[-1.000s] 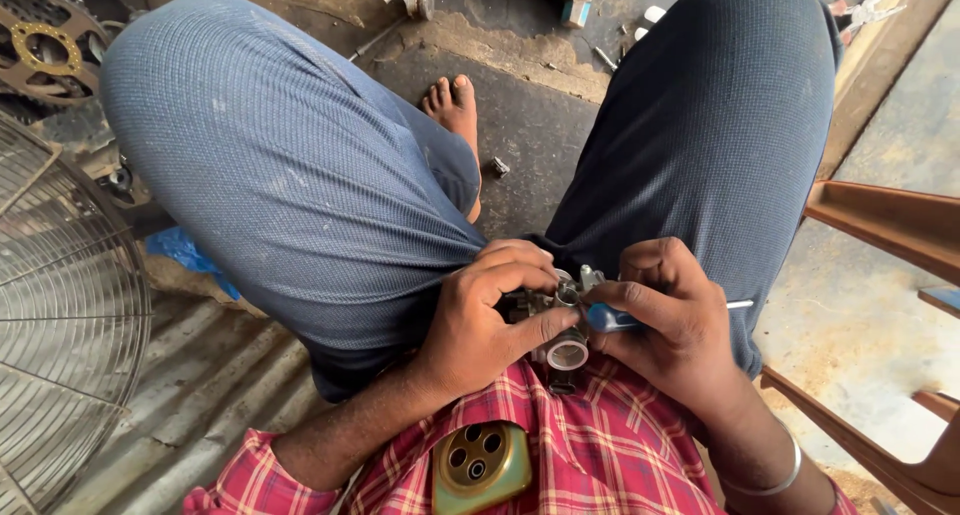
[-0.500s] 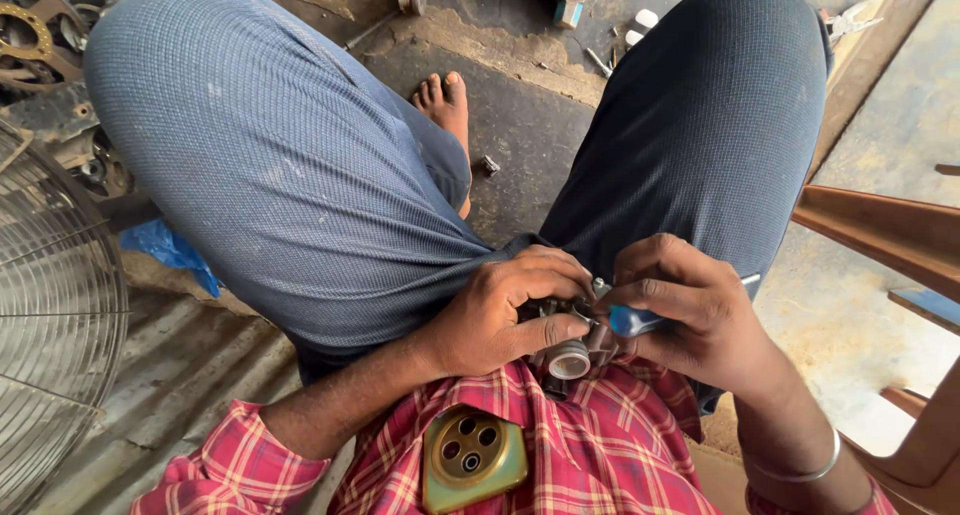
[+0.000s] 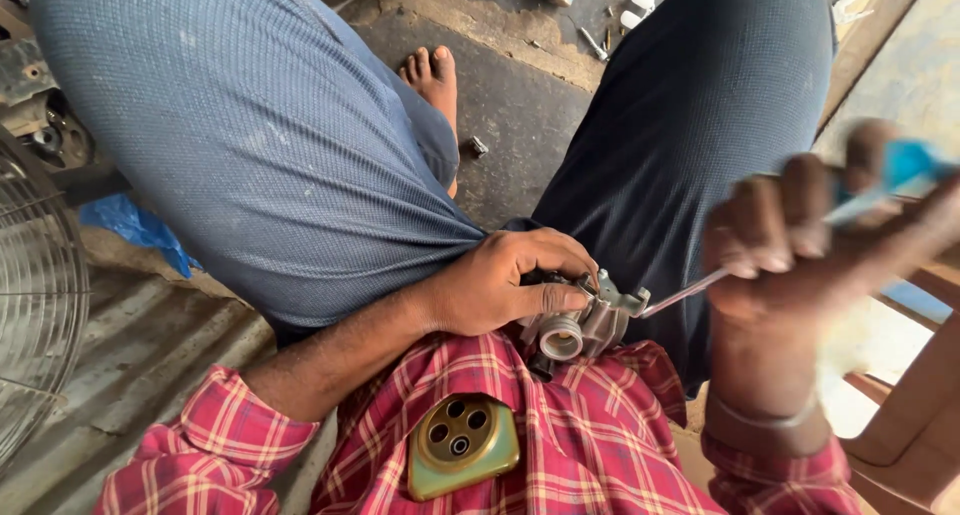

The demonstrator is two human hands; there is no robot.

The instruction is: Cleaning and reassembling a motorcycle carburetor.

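left hand (image 3: 510, 290) clamps the carb body (image 3: 580, 325), right hand (image 3: 790, 245) grips a blue-handled screwdriver (image 3: 700, 290), shaft slanting down-left, tip touching it

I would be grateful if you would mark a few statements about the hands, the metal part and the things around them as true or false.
1. The left hand grips the grey metal carburettor-like part at the lap. True.
2. The right hand holds a hammer. False: it holds a thin screwdriver with a blue handle, raised and blurred.
3. A wire fan guard shows at the left edge. True.
4. Both feet wear shoes. False: the one bare foot in view rests on the ground.
5. A phone in a green case sits in the shirt pocket. True.
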